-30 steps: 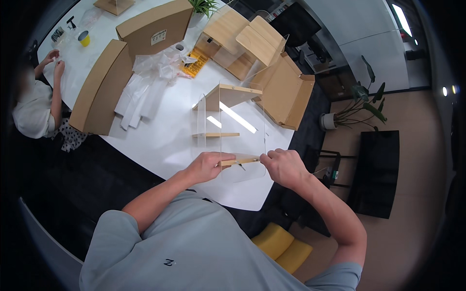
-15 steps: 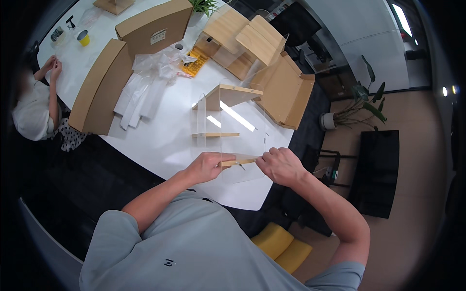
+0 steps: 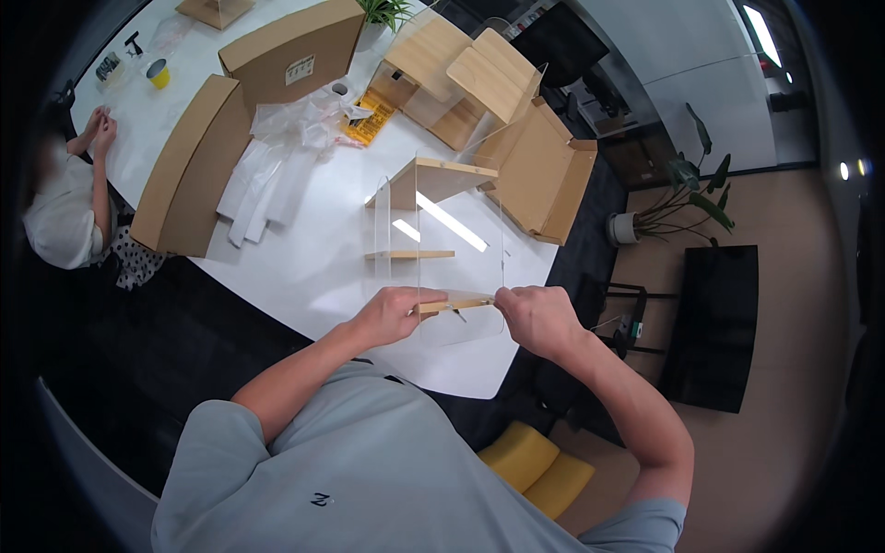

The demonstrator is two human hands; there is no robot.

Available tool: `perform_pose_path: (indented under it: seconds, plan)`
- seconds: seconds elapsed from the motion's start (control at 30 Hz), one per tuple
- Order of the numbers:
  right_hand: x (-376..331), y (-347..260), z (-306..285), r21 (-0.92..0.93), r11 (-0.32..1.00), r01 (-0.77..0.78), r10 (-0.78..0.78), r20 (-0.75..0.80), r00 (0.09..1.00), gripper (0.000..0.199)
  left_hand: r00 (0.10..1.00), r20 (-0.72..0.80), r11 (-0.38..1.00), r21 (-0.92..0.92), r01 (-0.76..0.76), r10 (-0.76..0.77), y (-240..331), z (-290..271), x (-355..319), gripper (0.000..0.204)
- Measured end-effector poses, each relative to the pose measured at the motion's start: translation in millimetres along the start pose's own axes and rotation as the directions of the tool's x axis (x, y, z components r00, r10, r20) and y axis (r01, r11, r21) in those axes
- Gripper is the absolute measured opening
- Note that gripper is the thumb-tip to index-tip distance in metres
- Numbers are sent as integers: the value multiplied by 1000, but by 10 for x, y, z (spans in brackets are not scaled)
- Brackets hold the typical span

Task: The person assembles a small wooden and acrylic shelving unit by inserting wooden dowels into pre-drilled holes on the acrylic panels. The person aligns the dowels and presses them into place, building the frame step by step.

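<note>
Head view: A person in a grey-blue shirt worked over a white table, both bare hands at the near end of a wood-and-clear frame, which reached away from between them. The left hand was closed around the left end of a narrow wooden board that bridged the space between the hands. The right hand was bunched narrow at the board's other end, beside the edge of a clear panel; whether the fingertips pinched a fastener, a tool or the panel itself could not be told. A small, thin dark piece showed just under the board, too small to identify. Straight beyond the left hand lay a shorter wooden strip.

The step in hand looked to be fixing the board to the panel at the right hand's corner. The next move seemed to call for a firm left grip, the board kept level with the panel's edge, and small finger turns or pressure from the right.

Farther beyond the left hand were crumpled plastic wrap and an orange packet; beyond the right hand, an open cardboard box. Far to the left, a co-worker sat with hands together
</note>
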State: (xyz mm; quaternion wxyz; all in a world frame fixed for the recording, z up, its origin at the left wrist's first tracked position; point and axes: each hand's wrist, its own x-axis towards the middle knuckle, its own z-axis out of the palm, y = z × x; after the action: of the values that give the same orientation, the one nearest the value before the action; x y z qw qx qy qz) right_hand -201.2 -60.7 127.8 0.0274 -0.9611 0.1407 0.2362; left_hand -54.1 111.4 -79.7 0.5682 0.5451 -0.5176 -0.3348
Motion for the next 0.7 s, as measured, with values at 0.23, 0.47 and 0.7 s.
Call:
perform_pose_path:
  seconds: [0.23, 0.47, 0.7]
  plan:
    - [30, 55, -21, -198, 965, 171, -159, 78, 984, 7, 1000, -3, 1000, 16, -8, 8, -19, 3, -5, 37]
    - [99, 77, 1, -385, 859, 338, -339, 66, 938, 9, 1000, 1, 1000, 17, -4, 4, -14, 6, 7, 37]
    - [171, 100, -99, -448, 772, 451, -435, 144, 889, 12, 1000, 11, 1000, 17, 16, -16, -28, 7, -15, 39]
